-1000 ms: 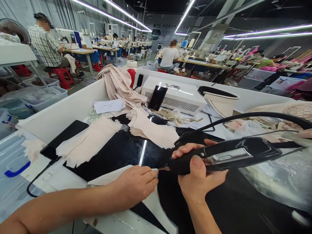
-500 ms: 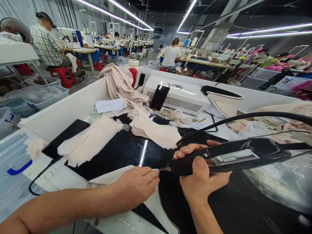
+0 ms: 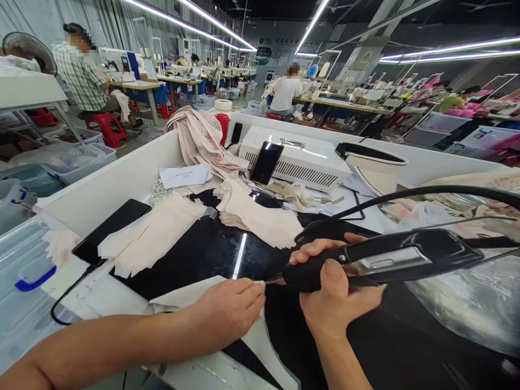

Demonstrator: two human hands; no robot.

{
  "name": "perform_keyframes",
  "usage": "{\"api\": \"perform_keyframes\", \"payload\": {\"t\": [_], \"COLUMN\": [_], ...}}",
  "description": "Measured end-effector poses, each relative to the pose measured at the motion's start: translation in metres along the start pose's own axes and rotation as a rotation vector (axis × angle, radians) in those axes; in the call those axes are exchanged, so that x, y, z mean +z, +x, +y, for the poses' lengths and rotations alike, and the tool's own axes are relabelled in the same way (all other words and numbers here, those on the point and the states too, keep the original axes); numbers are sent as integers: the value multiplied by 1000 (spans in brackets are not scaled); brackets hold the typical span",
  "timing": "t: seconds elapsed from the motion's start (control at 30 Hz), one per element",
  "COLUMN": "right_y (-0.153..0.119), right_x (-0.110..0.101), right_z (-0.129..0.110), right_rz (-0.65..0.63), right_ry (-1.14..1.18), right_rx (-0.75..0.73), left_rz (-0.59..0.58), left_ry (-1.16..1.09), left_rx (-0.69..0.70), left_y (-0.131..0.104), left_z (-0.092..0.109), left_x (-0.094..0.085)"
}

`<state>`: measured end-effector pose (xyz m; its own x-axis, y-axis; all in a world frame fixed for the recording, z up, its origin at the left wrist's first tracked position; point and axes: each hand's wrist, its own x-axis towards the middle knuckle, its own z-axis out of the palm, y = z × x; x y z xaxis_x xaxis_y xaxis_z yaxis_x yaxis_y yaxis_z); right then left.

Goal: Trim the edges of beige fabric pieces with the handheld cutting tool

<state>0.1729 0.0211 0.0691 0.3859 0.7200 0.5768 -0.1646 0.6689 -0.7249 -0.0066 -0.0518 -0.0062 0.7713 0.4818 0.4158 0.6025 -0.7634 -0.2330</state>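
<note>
My left hand (image 3: 231,310) is closed, its thumb and fingers pinching the edge of a pale cream fabric piece (image 3: 184,292) that lies partly on the black work surface (image 3: 207,244). Part of the fabric runs out below the hand toward the front edge. My right hand (image 3: 337,298) grips a black corded handheld tool (image 3: 439,252) with a silver plate on its side. Its narrow metal tip (image 3: 276,280) points left and meets the fabric edge right at my left fingertips. Whether the tip presses on the fabric is too small to tell.
Stacked beige fabric pieces (image 3: 262,216) and another pale pile (image 3: 152,230) lie beyond my hands. A smartphone (image 3: 267,162) leans against a white vented box (image 3: 292,154). The tool's black cable (image 3: 406,195) arches at right above a clear plastic bag (image 3: 459,303). People sit at sewing machines behind.
</note>
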Motion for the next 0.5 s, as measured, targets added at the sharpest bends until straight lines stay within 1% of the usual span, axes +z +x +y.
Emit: {"api": "perform_keyframes", "payload": {"t": [0.1, 0.33, 0.5], "right_y": [1, 3, 2], "right_x": [1, 3, 2], "right_z": [0, -1, 0], "right_rz": [6, 42, 31], "right_ry": [18, 5, 14], "right_rx": [9, -29, -21], "left_rz": [2, -27, -21], "left_ry": [14, 28, 13], "left_rx": [-15, 20, 12], "left_y": [1, -3, -3], "left_z": [0, -1, 0], "left_x": [0, 4, 6]}}
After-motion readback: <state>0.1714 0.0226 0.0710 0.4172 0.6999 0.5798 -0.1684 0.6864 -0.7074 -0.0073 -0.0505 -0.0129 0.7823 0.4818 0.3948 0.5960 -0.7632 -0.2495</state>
